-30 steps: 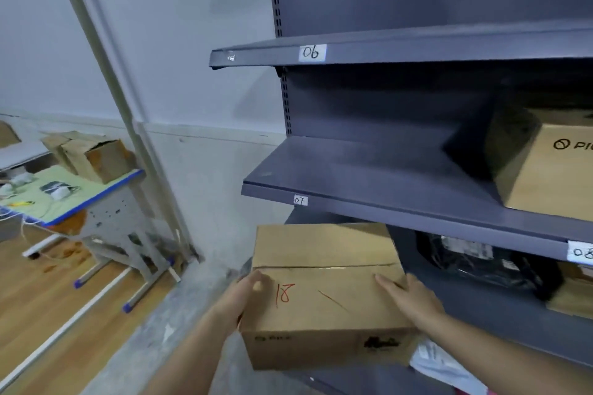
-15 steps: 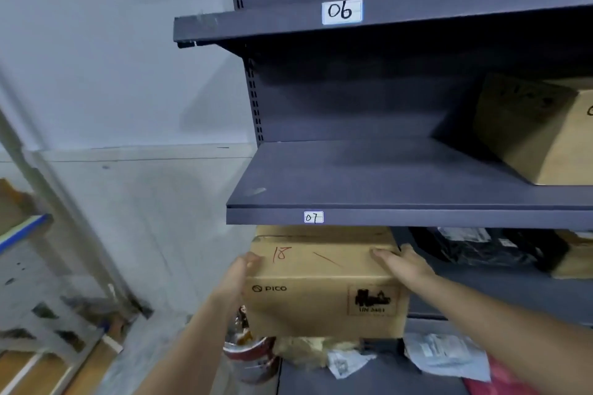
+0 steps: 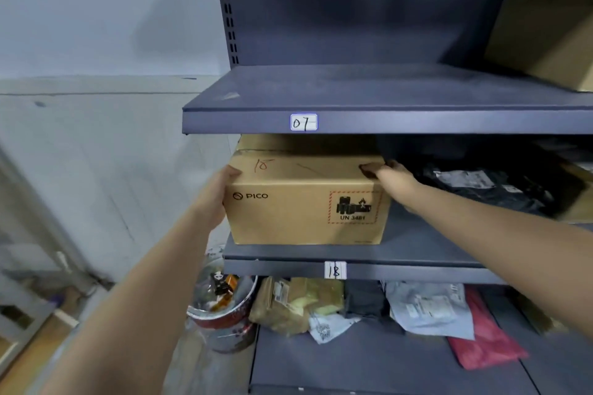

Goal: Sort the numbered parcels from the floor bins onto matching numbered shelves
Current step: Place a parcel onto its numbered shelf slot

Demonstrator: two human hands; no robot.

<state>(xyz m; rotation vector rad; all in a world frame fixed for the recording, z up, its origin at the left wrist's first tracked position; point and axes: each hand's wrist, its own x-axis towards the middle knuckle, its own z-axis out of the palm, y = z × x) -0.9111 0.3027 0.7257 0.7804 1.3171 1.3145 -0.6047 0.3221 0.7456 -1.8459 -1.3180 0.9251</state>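
A dark grey metal shelf unit [image 3: 369,26] fills most of the view. Its upper shelf [image 3: 369,90] carries a white label [image 3: 303,122] reading 07 on the front edge. A brown carton [image 3: 548,22] sits at that shelf's right end. The shelf below [image 3: 417,253] has a tag [image 3: 334,270] reading 18 on its front edge.

The cardboard box [image 3: 305,202] sits at the left end of the 18 shelf, close to the front edge, with 18 handwritten in red on its top and PICO and a UN 3481 battery sticker on its front face. Black plastic parcels [image 3: 481,186] lie to its right on the same shelf.

On the bottom shelf [image 3: 369,362] lies a jumble of soft parcels: a grey mailer [image 3: 430,308], a red bag [image 3: 484,340] and a tan padded envelope [image 3: 288,305]. A round tin [image 3: 224,308] stands at that shelf's left front corner.

The left hand [image 3: 215,199] presses against the box's left side, thumb on the top edge. The right hand [image 3: 391,176] grips the box's top right corner, fingers curled over the top.
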